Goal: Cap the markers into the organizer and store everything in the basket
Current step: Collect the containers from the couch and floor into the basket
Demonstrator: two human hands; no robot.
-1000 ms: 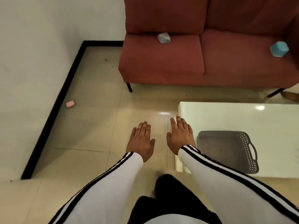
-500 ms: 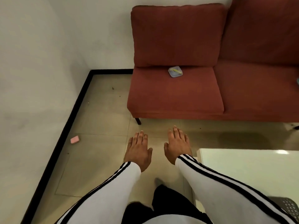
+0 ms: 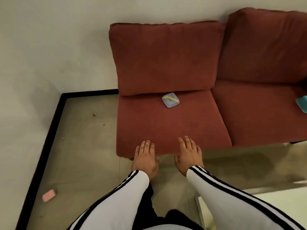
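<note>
A small clear plastic box (image 3: pixel 170 100) with something yellow inside lies on the left seat cushion of the red sofa (image 3: pixel 166 127), close to the backrest. A light blue object (image 3: pixel 302 103) shows at the right edge on the other cushion, cut off by the frame. My left hand (image 3: pixel 145 159) and my right hand (image 3: pixel 188 155) reach forward side by side, palms down, fingers straight, holding nothing. Their fingertips are over the sofa's front edge, well short of the box. The basket is out of view.
A white table corner (image 3: pixel 249 205) shows at the lower right. A pink object (image 3: pixel 49 195) lies on the tiled floor near the black baseboard (image 3: pixel 43 155) at the left. White walls meet in the corner behind the sofa.
The view has swung up and towards the sofa; the table and grey basket dropped out of view. Both hands stay flat and empty and now reach the sofa's front edge.
</note>
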